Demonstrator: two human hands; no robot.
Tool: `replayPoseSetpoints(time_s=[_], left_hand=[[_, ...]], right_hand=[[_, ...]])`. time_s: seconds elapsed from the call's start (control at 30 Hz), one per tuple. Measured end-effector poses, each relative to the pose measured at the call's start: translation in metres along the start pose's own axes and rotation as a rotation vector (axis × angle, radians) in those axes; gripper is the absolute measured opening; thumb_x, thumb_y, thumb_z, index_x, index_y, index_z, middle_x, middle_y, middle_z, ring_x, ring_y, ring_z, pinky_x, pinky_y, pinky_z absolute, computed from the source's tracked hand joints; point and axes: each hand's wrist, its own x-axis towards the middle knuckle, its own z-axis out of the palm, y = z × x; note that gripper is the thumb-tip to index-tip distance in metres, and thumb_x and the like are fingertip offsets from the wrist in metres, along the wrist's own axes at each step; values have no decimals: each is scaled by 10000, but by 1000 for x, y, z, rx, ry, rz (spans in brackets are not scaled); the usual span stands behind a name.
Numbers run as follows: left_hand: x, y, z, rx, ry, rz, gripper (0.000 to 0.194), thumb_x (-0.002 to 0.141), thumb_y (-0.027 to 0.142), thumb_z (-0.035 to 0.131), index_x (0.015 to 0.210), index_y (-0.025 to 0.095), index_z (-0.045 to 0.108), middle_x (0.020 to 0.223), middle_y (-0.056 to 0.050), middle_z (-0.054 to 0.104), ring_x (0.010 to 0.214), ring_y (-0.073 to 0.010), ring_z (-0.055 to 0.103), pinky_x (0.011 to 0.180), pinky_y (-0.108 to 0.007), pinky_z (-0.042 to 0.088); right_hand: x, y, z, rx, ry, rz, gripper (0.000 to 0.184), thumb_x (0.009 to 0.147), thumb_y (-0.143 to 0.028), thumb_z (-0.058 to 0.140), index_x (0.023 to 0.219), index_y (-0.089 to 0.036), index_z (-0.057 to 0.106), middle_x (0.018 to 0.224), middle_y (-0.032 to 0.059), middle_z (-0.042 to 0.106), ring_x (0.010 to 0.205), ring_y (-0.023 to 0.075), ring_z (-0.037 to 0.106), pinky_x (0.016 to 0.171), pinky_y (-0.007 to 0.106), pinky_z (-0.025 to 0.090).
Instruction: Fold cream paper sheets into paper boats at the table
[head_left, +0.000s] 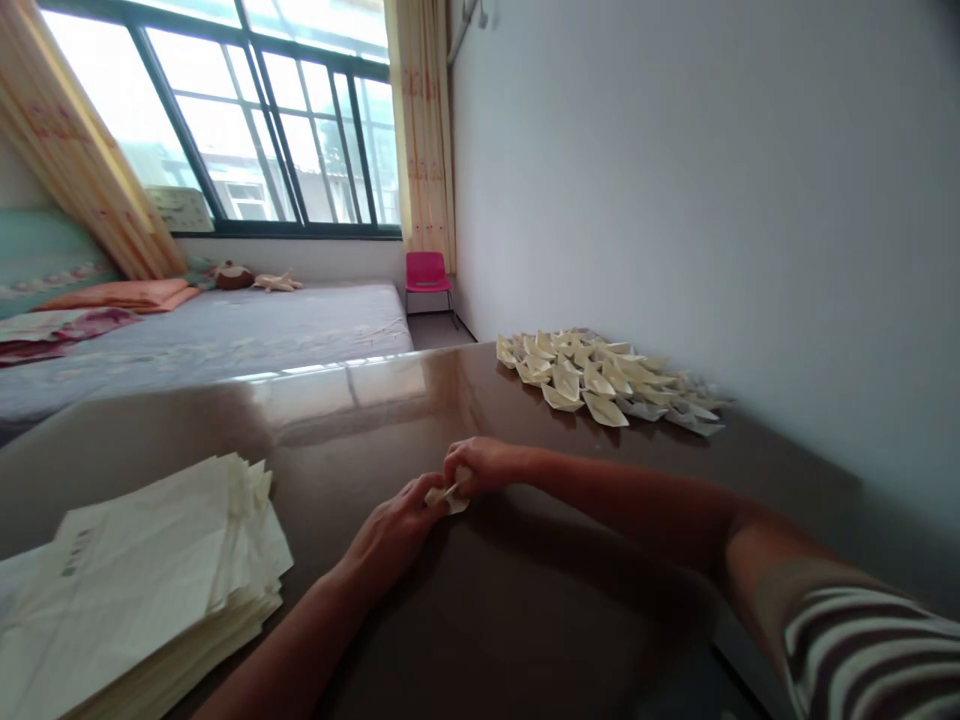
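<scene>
One small folded paper [456, 505] looks cream, partly hidden.

- Your left hand [397, 525] and right hand [480, 466] grip a folded paper [457, 505].
- Paper boats [598, 380] crowd the worktop [525, 610] beside the wall [697, 190], rightward.
- A paper stack [142, 580] lies at your left.

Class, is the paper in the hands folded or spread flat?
Folded: the paper shows small, angled flaps between left hand and right hand.
</scene>
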Motion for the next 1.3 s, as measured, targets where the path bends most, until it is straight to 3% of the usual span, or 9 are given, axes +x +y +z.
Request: replayPoseSetpoints(time_s=[0.13, 0.3, 0.4, 0.57, 0.7, 0.87, 1.03, 1.17, 1.3], left_hand=[[-1, 0, 1, -20, 31, 32, 342, 939, 268, 410, 1240, 317, 564, 1199, -5, 618, 944, -171, 637, 804, -248, 520], [-6, -9, 7, 148, 99, 192, 437, 920, 172, 391, 1299, 343, 523, 1400, -34, 482, 977, -173, 639, 821, -282, 548], [-8, -14, 11, 167, 105, 198, 441, 927, 180, 377, 1315, 342, 509, 1422, -34, 462, 986, -162, 641, 816, -268, 553], [-7, -15, 11, 187, 66, 199, 392, 933, 206, 367, 1231, 342, 582, 1429, -22, 459, 978, -157, 649, 792, -261, 554], [-7, -12, 8, 204, 54, 183, 367, 938, 224, 363, 1178, 333, 618, 1398, -27, 492, 927, -151, 663, 772, -261, 559], [-4, -6, 6, 219, 73, 153, 348, 930, 222, 360, 1087, 328, 652, 1305, -19, 574, 958, -168, 655, 749, -270, 567], [5, 5, 1, 217, -19, 170, 335, 932, 182, 343, 1077, 275, 630, 1164, -33, 647, 1012, -182, 616, 815, -281, 537], [10, 19, -10, 225, -114, 166, 305, 918, 162, 381, 1073, 252, 629, 1128, -35, 656, 981, -177, 613, 804, -264, 518], [-14, 41, -33, 261, -211, 147, 297, 903, 162, 441, 1104, 277, 627, 1203, -25, 626, 1026, -180, 600, 828, -273, 502]], right_hand=[[-4, -10, 8, -79, 157, -47, 87, 656, -170, 741, 708, -235, 718, 826, -62, 690, 773, 117, 604, 699, 174, 443], [-42, 0, 6, -55, 319, 40, 135, 747, -154, 664, 838, -233, 724, 944, -46, 697, 844, 110, 625, 799, 188, 461], [-91, 30, -13, -44, 468, 181, 131, 800, -182, 627, 888, -202, 721, 1035, 11, 688, 925, 125, 625, 867, 220, 453], [-197, 100, -56, -138, 710, 605, 210, 849, -285, 550, 912, -143, 691, 1090, 115, 653, 970, 220, 595, 864, 343, 443], [-243, 144, -71, -232, 698, 856, 252, 854, -288, 500, 785, -120, 675, 962, 143, 659, 899, 236, 575, 822, 341, 414], [-238, 164, -73, -305, 571, 952, 124, 764, -270, 626, 747, -150, 654, 1007, 123, 654, 1031, 255, 519, 847, 316, 386], [-220, 165, -76, -360, 471, 946, 173, 784, -283, 643, 847, -123, 655, 1104, 167, 622, 1167, 301, 435, 925, 419, 336], [-207, 167, -84, -369, 390, 973, 221, 713, -329, 719, 783, -124, 678, 1055, 195, 642, 1143, 356, 475, 915, 499, 348], [-214, 161, -98, -356, 343, 908, 247, 737, -422, 678, 707, -178, 701, 957, 164, 681, 1052, 364, 547, 867, 541, 377]])
